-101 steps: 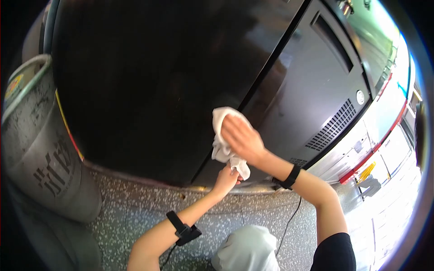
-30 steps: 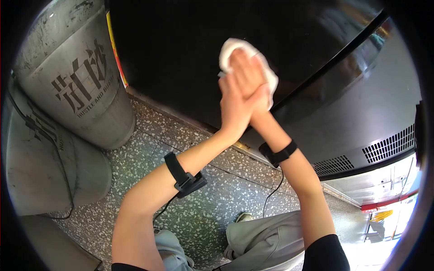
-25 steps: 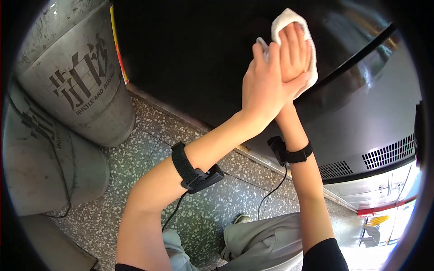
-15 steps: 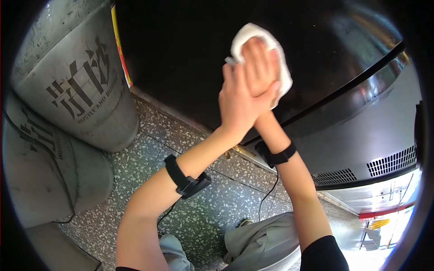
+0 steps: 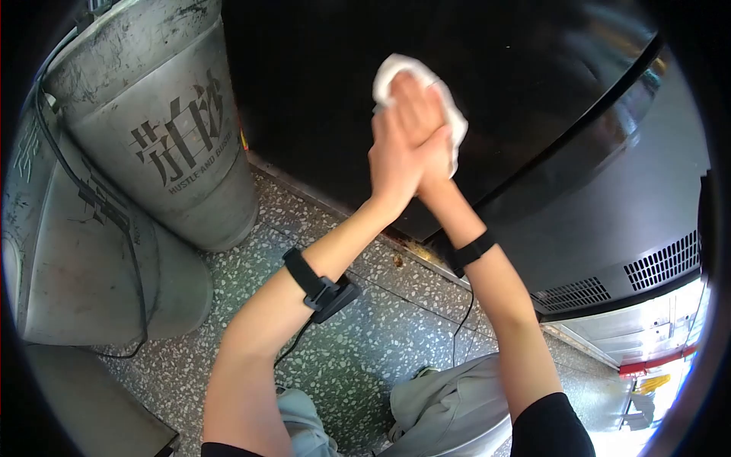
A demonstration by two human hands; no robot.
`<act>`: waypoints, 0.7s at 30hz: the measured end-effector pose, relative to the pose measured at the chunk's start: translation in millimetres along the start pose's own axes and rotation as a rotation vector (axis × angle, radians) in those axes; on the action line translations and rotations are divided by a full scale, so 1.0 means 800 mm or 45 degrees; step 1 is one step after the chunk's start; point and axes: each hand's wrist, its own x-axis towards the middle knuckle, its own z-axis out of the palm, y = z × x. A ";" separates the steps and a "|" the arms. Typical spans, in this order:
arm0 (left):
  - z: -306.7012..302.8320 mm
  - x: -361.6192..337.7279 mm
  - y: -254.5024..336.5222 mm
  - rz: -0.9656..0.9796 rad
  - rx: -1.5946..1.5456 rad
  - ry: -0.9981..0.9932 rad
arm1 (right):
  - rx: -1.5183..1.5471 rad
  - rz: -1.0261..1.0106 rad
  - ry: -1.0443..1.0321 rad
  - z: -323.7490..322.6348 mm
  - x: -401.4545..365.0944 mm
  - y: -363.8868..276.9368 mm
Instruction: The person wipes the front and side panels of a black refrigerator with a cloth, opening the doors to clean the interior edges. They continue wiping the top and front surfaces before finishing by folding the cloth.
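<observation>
A white cloth lies flat against a glossy black panel under my right hand. The fingers of that hand stretch out over the cloth and press it to the panel. My left hand rests across the back of the right one, with its fingers and thumb wrapped round it near the knuckles. Both hands are slightly blurred. Black straps with small devices sit on both forearms.
Grey bins with dark lettering stand at the left, a cable hanging over them. Right of the panel is a curved grey casing with vent slots. Below is a speckled floor, with my legs at the bottom.
Both hands and the cloth have moved a little left and down in the view. The bins appear further right, as the camera view has shifted.
</observation>
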 end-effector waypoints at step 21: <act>-0.045 -0.009 -0.155 -0.253 -0.324 0.082 | 0.158 -0.238 -0.326 0.127 -0.034 -0.087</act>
